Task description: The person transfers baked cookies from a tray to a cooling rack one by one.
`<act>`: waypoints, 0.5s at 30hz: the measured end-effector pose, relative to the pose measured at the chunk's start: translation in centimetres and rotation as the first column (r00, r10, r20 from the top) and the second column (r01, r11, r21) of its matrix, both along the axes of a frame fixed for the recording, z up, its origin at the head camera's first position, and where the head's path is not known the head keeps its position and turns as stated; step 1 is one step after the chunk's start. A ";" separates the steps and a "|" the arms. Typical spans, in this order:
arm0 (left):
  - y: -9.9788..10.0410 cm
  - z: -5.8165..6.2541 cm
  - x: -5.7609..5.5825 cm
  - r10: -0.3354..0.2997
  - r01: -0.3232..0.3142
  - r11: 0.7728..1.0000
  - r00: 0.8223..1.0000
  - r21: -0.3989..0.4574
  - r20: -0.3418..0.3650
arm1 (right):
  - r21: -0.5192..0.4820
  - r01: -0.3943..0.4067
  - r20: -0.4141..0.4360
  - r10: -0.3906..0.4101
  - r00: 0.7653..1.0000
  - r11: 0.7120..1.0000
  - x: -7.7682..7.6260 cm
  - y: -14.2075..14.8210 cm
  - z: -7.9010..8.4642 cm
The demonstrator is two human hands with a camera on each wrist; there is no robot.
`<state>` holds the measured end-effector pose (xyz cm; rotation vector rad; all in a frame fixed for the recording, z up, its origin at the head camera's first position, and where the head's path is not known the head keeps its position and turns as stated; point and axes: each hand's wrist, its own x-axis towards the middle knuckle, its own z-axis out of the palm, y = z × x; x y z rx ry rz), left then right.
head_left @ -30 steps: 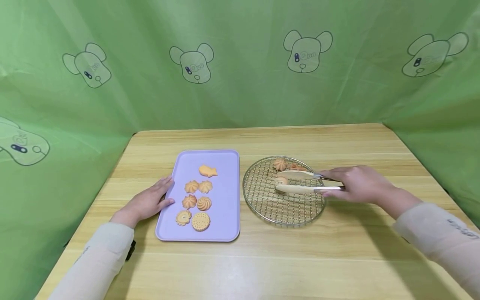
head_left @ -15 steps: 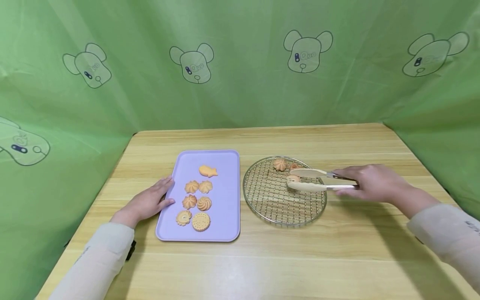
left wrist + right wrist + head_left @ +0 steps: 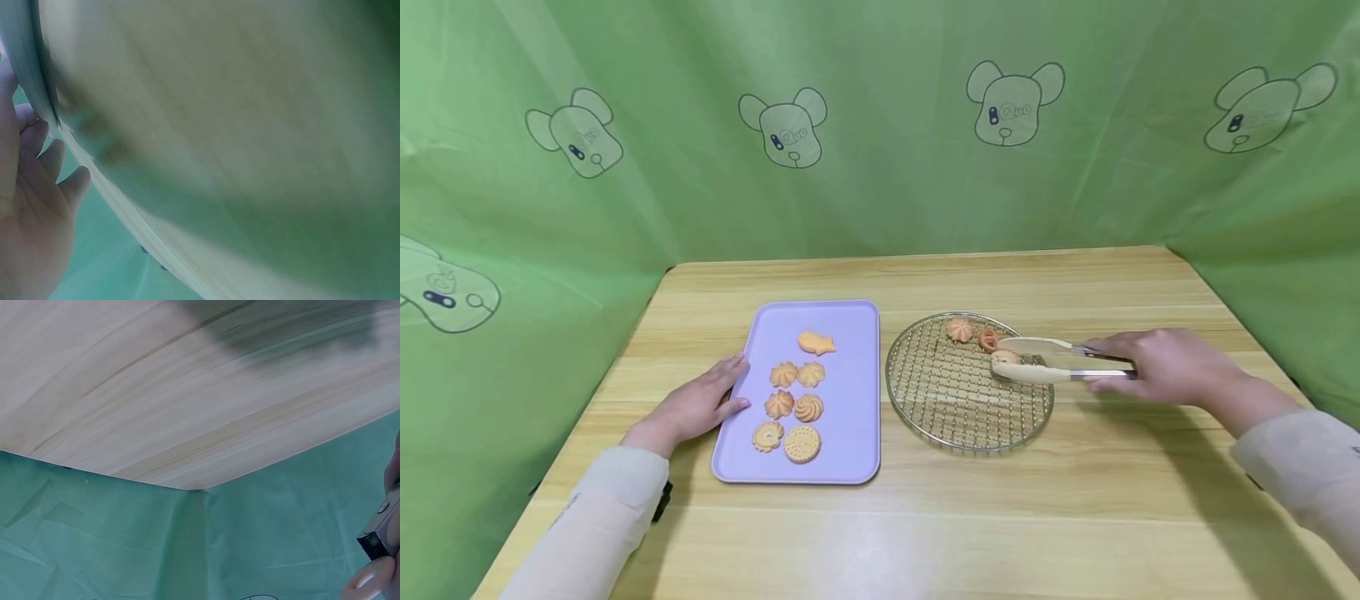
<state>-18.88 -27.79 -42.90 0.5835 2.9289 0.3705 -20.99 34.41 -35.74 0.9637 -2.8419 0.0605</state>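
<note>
My left hand (image 3: 700, 398) rests against the left edge of a lilac tray (image 3: 853, 333), its fingers lying along the rim. In the left wrist view that hand (image 3: 37, 206) shows at the far left, beside the tray's edge. With my right hand (image 3: 1176, 367) I hold tongs (image 3: 1033, 374) with metal arms and cream tips. Their tips stand on either side of a pale cookie (image 3: 1004, 357) over a round wire rack (image 3: 932, 400). A flower-shaped cookie (image 3: 959, 329) and a reddish-brown openwork cookie (image 3: 988, 339) lie at the rack's back.
On the tray are several cookies, among them a fish-shaped one (image 3: 816, 342) and a round dotted one (image 3: 802, 444). The rack stands just right of the tray on a wooden table (image 3: 955, 525). Green curtains (image 3: 895, 200) enclose the table's back and sides.
My right hand has moved right with the tongs, and the pale cookie between their tips has shifted right across the rack. More of the openwork cookie now shows. My left hand has stayed put.
</note>
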 end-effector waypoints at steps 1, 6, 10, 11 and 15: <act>0.0 0.0 0.0 0.000 0.000 1.000 1.000 -0.001 0.000 | 0.003 0.002 -0.003 -0.002 1.000 1.000 0.0 0.1 0.0; -0.1 -0.2 -0.1 -0.003 0.002 1.000 1.000 -0.008 -0.004 | 0.019 0.019 0.005 -0.019 1.000 1.000 0.1 0.4 0.0; 0.0 -0.1 0.0 -0.004 0.004 1.000 1.000 -0.003 -0.002 | 0.021 0.028 0.013 -0.028 1.000 0.999 0.1 0.7 -0.1; 0.0 -0.1 0.0 -0.004 0.004 1.000 1.000 -0.002 -0.001 | 0.022 0.029 0.016 -0.029 0.999 0.999 0.1 0.7 -0.1; 0.0 0.0 0.0 -0.005 0.005 1.000 1.000 0.002 -0.001 | 0.022 0.032 0.020 -0.032 0.999 0.999 0.0 0.9 -0.2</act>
